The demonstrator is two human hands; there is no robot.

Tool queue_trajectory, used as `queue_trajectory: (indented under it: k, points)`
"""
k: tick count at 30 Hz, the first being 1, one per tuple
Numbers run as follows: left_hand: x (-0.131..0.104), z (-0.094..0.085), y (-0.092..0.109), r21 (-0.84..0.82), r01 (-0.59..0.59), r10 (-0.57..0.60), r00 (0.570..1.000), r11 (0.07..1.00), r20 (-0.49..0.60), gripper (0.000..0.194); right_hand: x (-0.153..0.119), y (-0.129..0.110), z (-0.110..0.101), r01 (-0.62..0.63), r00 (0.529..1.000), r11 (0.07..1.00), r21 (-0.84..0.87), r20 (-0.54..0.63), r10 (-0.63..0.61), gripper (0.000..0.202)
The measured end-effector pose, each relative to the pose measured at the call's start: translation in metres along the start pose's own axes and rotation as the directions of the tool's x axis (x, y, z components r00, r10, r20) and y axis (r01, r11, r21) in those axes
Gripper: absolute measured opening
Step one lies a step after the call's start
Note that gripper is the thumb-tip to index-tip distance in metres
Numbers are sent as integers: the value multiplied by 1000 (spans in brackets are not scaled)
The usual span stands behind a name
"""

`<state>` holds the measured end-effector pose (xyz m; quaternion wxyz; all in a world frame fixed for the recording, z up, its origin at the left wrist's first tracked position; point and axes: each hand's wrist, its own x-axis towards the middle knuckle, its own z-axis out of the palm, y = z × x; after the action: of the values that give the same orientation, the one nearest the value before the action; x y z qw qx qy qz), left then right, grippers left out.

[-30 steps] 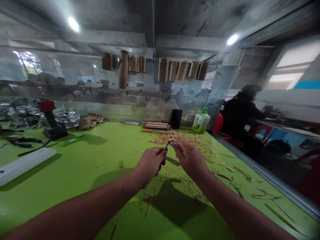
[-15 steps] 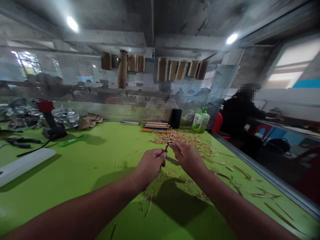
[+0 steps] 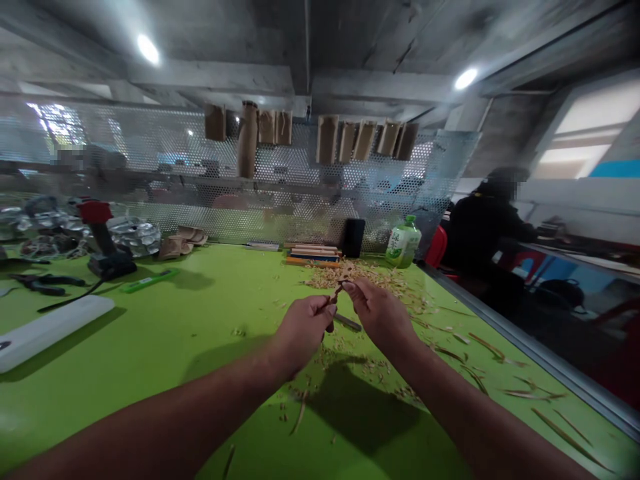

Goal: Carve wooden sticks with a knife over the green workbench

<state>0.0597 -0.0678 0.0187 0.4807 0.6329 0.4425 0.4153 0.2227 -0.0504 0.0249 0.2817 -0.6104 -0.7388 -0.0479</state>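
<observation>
Both hands are meeting over the surface (image 3: 165,320), right of its middle, and between them they are holding a small brown piece (image 3: 339,291)! It's looking thin and slightly knobbly, it's slanting up and to the right, and its upper end is showing darker; whether that dark bit is part of it or something separate, I can't tell. It's hanging above the surface, in front of the wood shavings (image 3: 350,273) heaping toward the far edge.

Now the poses: the left hand (image 3: 304,328) is coming in from the near left corner, forearm running long and low, fingers curling under, thumb pressing on top; that grip is pinching the lower end. The right hand (image 3: 383,313) is reaching in from the near right corner, wrist bending, knuckles facing up, thumb and forefinger nipping the upper end, the finest details hiding behind the fingers.

Just below the gap between the hands, a flat grey bar (image 3: 349,323) is lying on the surface. Along the far edge, a black slab (image 3: 353,238) is leaning upright and a green bottle (image 3: 403,243) is standing toward the far right corner. Over by the left edge, a red-and-black drill (image 3: 103,243) is standing behind a white bar (image 3: 55,333). Beyond the right edge, a person in dark clothing (image 3: 480,227) is sitting at another table.
</observation>
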Motion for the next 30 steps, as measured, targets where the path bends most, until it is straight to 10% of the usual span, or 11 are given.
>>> queue_trajectory:
  k: [30]
  points:
    - [-5, 3, 3, -51, 57, -58, 998, 997, -22, 29, -3, -3, 5, 22, 999, 999, 46, 41, -24, 43]
